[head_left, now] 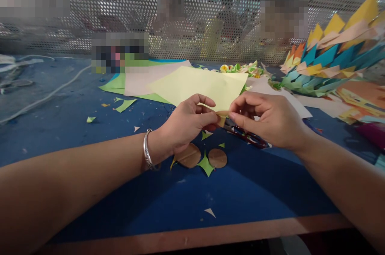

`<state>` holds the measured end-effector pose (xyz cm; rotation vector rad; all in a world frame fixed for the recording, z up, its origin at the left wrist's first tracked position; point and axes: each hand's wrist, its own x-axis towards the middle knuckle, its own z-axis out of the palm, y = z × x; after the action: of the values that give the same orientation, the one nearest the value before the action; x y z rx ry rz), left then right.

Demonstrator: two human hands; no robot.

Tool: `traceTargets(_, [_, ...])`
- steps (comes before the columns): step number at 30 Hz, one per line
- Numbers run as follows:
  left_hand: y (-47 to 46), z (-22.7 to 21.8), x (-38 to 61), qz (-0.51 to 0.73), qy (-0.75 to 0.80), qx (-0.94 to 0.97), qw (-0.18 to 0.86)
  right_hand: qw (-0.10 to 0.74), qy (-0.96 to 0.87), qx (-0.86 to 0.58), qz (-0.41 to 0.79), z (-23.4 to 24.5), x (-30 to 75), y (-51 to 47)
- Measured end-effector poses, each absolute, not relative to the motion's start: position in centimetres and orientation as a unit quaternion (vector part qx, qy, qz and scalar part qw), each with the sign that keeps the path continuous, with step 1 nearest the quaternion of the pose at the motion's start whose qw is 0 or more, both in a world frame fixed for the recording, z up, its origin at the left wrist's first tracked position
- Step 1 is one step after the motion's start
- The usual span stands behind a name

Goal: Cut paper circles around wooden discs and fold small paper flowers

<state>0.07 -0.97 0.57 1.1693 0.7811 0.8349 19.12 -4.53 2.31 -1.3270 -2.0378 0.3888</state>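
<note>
"What are you holding?"
"I'm pinching a small tan paper piece (223, 118) above the counter (177, 203), with my left hand (192, 120) and right hand (266, 118) both clamped on it. Flat brown discs (217, 158) are lying nearer me, a smooth pale yellow sheet (207, 84) beyond."
"What's hidden?"
"My hands are hiding the piece's outline and my right is covering part of the scissors (254, 139). Pointed folded-paper layers (339, 56) are running out of view."
"And around?"
"Scraps are littering the blue counter; a perforated metal panel (198, 26) is standing behind."

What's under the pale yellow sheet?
Left of the pale yellow sheet, a pinkish sheet sticks out, with green paper showing below that. Whatever lies beneath its middle is covered.
</note>
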Motion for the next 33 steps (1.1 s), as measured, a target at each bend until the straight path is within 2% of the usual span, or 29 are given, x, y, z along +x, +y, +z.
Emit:
traceTargets(6, [-0.22,0.16,0.01,0.405,0.36,0.561,0.626,0.353,-0.78,-0.499,0.132,2.45,19.49,-4.23])
traceTargets(13, [0.04,-0.39,-0.26,0.398,0.352,0.647,0.548,0.335,-0.772,-0.508,0.186,2.27,19.1,-4.56])
traceTargets(22, [-0.22,-0.2,-0.12,0.384,0.362,0.643,0.555,0.316,-0.784,-0.495,0.2,2.4,18.8,-4.66])
traceTargets(28, [-0.32,-0.25,-0.22,0.372,0.324,0.653,0.575,0.332,-0.781,-0.494,0.189,2.39,18.81,-4.71])
traceTargets(33, [-0.79,0.19,-0.36,0.396,0.27,0.712,0.514,0.352,-0.764,-0.507,0.19,2.44,19.19,-4.23])
